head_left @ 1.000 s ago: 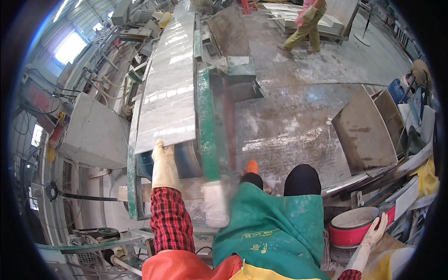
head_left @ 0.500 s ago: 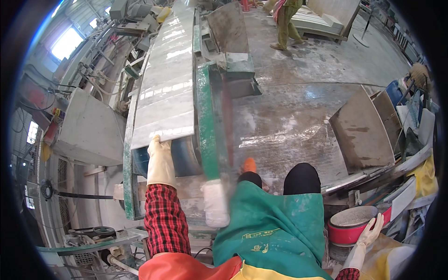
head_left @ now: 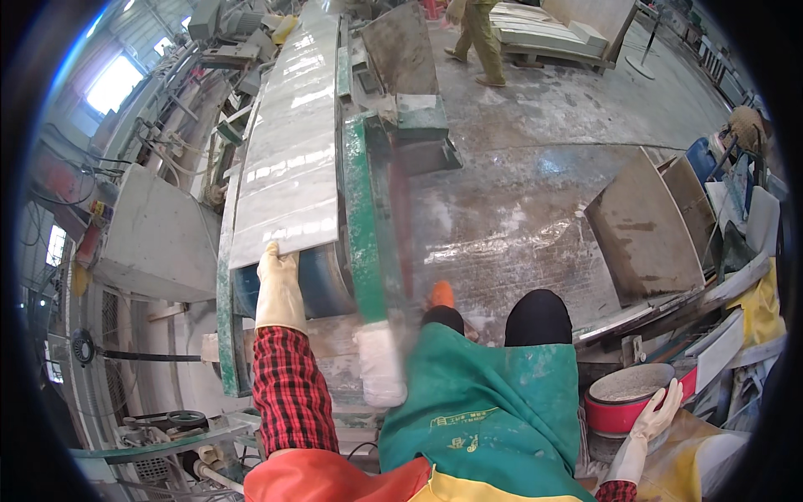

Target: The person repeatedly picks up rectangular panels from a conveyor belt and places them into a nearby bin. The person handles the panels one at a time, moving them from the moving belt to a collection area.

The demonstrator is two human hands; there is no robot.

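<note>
My left hand (head_left: 280, 289), in a cream rubber glove, is closed on the near end of a pale, glossy stone slab (head_left: 286, 219). Its thumb lies on top of the slab; the fingers underneath are hidden. The slab rests with several others in a row along a belt conveyor, whose dark blue belt (head_left: 316, 280) shows below the edge. At the lower right, my gloved right hand (head_left: 655, 421) has its fingers stretched out beside a round red tub (head_left: 604, 417) holding greyish material. The fingers lie at or against the tub's side, with nothing held in them.
A green metal rail (head_left: 365, 217) edges the conveyor, with a white wrapped end (head_left: 382, 368) close to my apron. Large brown boards (head_left: 648, 230) lean at the right. A person in khaki trousers (head_left: 481, 42) stands on the wet floor ahead, near a pallet of slabs (head_left: 544, 38).
The person ahead has stepped to the left. The whole view has shifted slightly; my left hand keeps its grip on the slab's end, and my right hand stays by the tub.
</note>
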